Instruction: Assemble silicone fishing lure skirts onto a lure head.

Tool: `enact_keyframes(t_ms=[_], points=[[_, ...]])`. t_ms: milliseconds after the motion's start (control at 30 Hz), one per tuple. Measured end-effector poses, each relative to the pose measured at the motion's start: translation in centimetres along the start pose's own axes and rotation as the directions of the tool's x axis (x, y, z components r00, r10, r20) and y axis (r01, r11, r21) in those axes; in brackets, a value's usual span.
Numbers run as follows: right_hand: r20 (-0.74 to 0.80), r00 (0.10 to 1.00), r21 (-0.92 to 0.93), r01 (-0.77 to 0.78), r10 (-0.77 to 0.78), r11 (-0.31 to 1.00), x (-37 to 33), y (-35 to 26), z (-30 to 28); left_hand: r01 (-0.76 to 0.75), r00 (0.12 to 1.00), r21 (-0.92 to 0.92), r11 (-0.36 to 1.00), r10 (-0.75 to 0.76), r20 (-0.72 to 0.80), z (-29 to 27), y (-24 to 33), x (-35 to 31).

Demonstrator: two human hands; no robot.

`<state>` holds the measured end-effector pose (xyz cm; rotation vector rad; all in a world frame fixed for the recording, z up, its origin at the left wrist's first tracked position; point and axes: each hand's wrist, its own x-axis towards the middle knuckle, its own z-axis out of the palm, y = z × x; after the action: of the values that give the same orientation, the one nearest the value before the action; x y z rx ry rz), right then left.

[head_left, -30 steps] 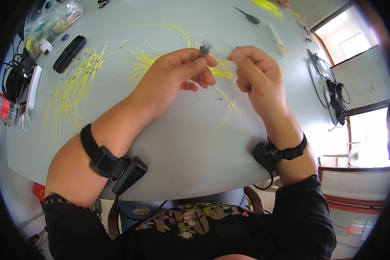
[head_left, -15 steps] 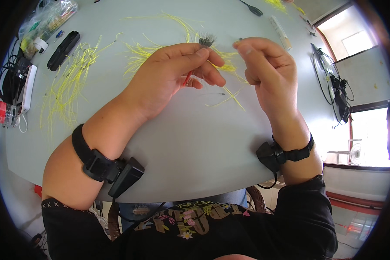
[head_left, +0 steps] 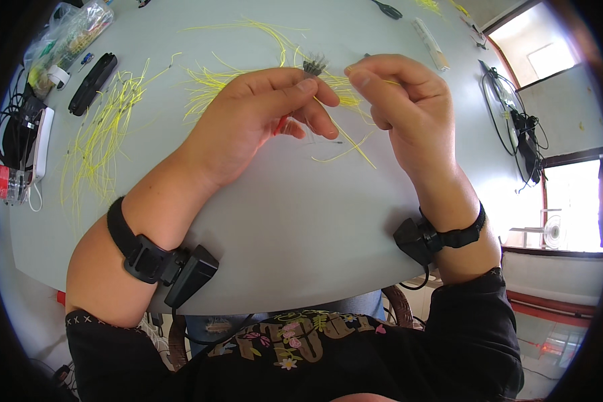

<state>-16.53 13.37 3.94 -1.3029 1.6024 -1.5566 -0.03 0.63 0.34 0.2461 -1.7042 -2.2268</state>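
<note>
My left hand [head_left: 268, 107] is closed with thumb and index finger around a bundle of fine dark strands [head_left: 314, 65], whose tips fan out above the fingers like a brush. Something red [head_left: 281, 124] shows in its palm, mostly hidden by the fingers. To the right, close to the bundle but apart from it, my right hand [head_left: 405, 97] pinches thumb against index finger. A short piece of thin yellow strand [head_left: 391, 82] shows between those fingers; its ends are hidden. Behind my hands a pile of yellow strands [head_left: 208, 86] is spread on the grey table [head_left: 301, 228].
Left of my hands lies another heap of yellow strands [head_left: 114, 120], beside a black elongated case [head_left: 92, 84]. A clear plastic bag [head_left: 77, 37], a white power strip [head_left: 42, 144] and a bottle [head_left: 8, 181] line the left edge. Black cables [head_left: 522, 130] lie on the right.
My right hand has moved left, nearer the dark bundle, and a bit of yellow strand now shows between its fingers. My left hand keeps its hold. The whole view has shifted slightly.
</note>
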Motion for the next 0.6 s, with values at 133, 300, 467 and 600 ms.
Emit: enact_keyframes(t_ms=[133,300,467,600], points=[[-0.009,1.0,0.01,-0.004,0.004,1.0,0.0,0.0,0.3,-0.005,1.0,0.005,1.0,0.005,0.005,0.1,0.0,0.0],[-0.039,0.999,0.042,-0.023,0.025,0.999,-0.1,0.2,0.6,0.001,0.998,-0.054,0.999,0.002,0.056,0.2,0.0,0.1],[-0.09,0.991,-0.017,-0.097,0.096,0.995,-0.3,0.3,1.2,0.003,0.998,-0.051,0.999,0.001,0.064,0.2,0.2,0.0],[-0.212,0.976,-0.018,-0.049,0.044,0.999,-0.7,0.8,2.4,-0.009,0.999,-0.046,0.999,0.01,0.031,0.0,0.2,-0.1]])
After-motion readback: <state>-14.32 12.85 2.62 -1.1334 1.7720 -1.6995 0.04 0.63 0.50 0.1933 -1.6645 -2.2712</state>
